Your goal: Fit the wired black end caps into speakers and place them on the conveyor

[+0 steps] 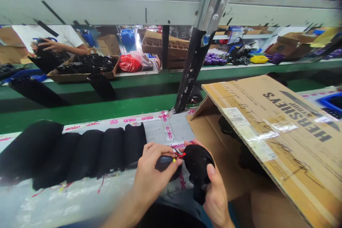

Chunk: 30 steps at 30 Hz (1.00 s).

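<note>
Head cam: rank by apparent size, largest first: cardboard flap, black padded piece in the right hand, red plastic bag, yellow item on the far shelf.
1. cardboard flap
2. black padded piece in the right hand; it is near the camera, so true size is unsure
3. red plastic bag
4. yellow item

Here's a black fuzzy rounded pad (198,165), cupped in the right hand (216,199), red wires (181,155) pinched at its edge by the left hand (153,174)!
</note>
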Tool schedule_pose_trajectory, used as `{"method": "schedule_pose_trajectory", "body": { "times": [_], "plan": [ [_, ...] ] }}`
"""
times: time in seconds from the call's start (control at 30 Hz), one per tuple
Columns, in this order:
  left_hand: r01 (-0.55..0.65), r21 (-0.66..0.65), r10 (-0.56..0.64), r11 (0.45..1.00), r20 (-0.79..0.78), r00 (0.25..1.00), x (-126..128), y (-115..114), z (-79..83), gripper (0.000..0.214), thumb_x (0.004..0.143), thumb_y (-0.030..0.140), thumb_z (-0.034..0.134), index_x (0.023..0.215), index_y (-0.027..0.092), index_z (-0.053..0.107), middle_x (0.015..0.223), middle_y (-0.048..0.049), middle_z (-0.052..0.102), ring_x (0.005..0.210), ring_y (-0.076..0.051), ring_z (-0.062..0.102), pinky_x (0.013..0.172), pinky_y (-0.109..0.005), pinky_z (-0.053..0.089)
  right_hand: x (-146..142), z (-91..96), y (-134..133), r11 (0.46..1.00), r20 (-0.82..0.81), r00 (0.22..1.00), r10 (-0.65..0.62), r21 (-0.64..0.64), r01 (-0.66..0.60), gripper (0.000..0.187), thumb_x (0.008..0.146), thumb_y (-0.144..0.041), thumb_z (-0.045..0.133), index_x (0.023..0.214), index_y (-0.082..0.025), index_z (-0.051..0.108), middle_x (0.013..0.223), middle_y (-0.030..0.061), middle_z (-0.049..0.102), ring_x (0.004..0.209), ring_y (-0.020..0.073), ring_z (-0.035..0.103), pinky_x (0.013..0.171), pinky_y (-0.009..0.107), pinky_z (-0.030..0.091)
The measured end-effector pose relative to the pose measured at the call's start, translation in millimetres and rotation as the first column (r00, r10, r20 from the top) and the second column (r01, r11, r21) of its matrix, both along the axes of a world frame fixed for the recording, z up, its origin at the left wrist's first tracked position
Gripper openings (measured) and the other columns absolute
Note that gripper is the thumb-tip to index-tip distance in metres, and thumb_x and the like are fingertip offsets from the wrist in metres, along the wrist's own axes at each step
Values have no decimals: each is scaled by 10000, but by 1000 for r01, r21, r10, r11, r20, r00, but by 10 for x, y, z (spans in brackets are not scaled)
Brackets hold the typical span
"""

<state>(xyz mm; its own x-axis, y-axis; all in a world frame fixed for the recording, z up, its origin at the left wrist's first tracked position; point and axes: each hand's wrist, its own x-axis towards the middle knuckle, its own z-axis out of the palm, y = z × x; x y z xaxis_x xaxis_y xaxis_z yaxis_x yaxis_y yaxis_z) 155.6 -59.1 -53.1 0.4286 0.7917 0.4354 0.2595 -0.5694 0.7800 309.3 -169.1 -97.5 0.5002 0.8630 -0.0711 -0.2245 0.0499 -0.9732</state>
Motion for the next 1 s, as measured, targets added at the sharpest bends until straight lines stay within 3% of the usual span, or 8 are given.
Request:
{"method": "schedule_pose_trajectory", "body": {
  "times": [0.17,0.37,0.5,0.6,0.67,0.8,0.87,1.0],
  "plan": [
    [60,191,-58,980,-19,998,37,26,77,132,1002,138,757,1061,250,718,955,9,846,899,-203,787,912,-399,506,-10,203,147,999,106,994,21,31,-24,581,1105,-606,440,1593,-320,571,1625,70,637,1502,356,605,1245,556,515],
    [82,149,-86,985,20,996,55,31,83,158,988,87,732,1007,243,715,934,25,827,859,-174,772,925,-387,479,115,311,176,991,214,975,61,103,-85,562,1087,-576,551,1584,-316,592,1650,74,612,1542,359,561,1311,561,423],
    [89,178,-91,980,2,996,65,62,114,136,990,102,729,996,238,723,928,21,828,855,-177,773,920,-391,476,195,387,167,974,339,929,151,111,-199,591,1053,-609,615,1580,-340,608,1636,68,630,1532,370,574,1279,545,469],
    [65,217,-65,974,-6,998,57,67,119,121,1009,132,715,1045,244,745,1036,-24,826,957,-202,770,930,-388,510,217,418,195,969,384,903,190,76,-236,606,1052,-575,641,1607,-336,578,1657,70,607,1548,363,556,1295,547,450],
    [17,191,-19,982,12,1000,41,50,98,119,1006,182,740,1101,253,749,1080,-54,808,991,-220,757,914,-381,547,219,416,219,968,371,905,209,56,-246,593,1056,-553,645,1604,-335,581,1659,65,606,1553,353,551,1303,536,441],
    [-75,98,63,992,123,990,13,-9,1,161,965,216,809,1002,248,656,884,-4,760,835,-197,719,808,-340,559,202,382,243,967,260,939,227,56,-249,564,1055,-572,636,1569,-340,622,1627,57,642,1509,345,604,1264,511,493],
    [-89,158,62,984,167,984,19,-29,-47,192,972,157,791,987,243,621,873,16,756,822,-175,719,843,-341,540,191,359,243,966,206,950,234,59,-251,577,1048,-578,642,1567,-327,625,1630,66,638,1500,353,612,1270,528,484],
    [-83,349,28,933,162,986,49,-29,-82,225,1011,68,724,1164,220,661,965,-2,795,880,-163,750,917,-361,494,178,307,235,963,59,967,249,92,-254,583,1068,-585,585,1581,-310,611,1642,77,625,1497,362,612,1311,577,414]
  ]
}}
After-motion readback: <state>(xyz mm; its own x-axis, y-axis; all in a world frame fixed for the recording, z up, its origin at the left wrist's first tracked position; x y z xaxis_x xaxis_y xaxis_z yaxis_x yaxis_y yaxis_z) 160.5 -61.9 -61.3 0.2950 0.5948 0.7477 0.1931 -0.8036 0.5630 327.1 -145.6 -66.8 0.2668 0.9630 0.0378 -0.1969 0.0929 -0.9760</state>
